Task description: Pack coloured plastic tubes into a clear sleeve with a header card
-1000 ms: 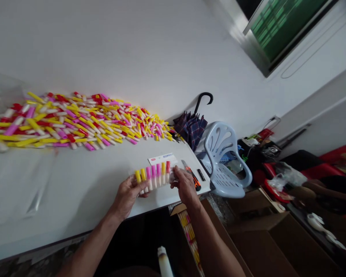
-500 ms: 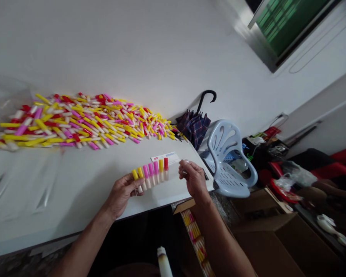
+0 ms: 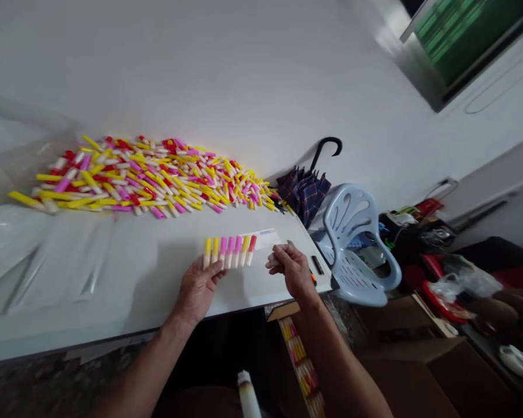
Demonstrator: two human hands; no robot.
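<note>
A flat row of several small whitish tubes (image 3: 230, 253) with coloured caps is pinched by its left end in my left hand (image 3: 198, 288). From left to right the caps run yellow, pink, yellow and red; what joins the tubes is hard to see. To the right of the row, apart from it, my right hand (image 3: 292, 268) has its fingers pressed together, with something small and pale at the tips. A large heap of loose capped tubes (image 3: 157, 183) lies along the wall. Behind the row, a printed white paper (image 3: 264, 237) rests on the white table (image 3: 139, 273).
Clear plastic bags (image 3: 65, 255) lie at the left. A folded umbrella (image 3: 307, 188) and a light blue chair (image 3: 353, 244) stand beyond the table's right end. Below the edge, a cardboard box (image 3: 300, 360) holds rows of tubes. A black marker (image 3: 318, 265) lies near the corner.
The row of tubes has been raised slightly and now stands more level. My left hand has shifted a little to the right. My view has turned slightly left.
</note>
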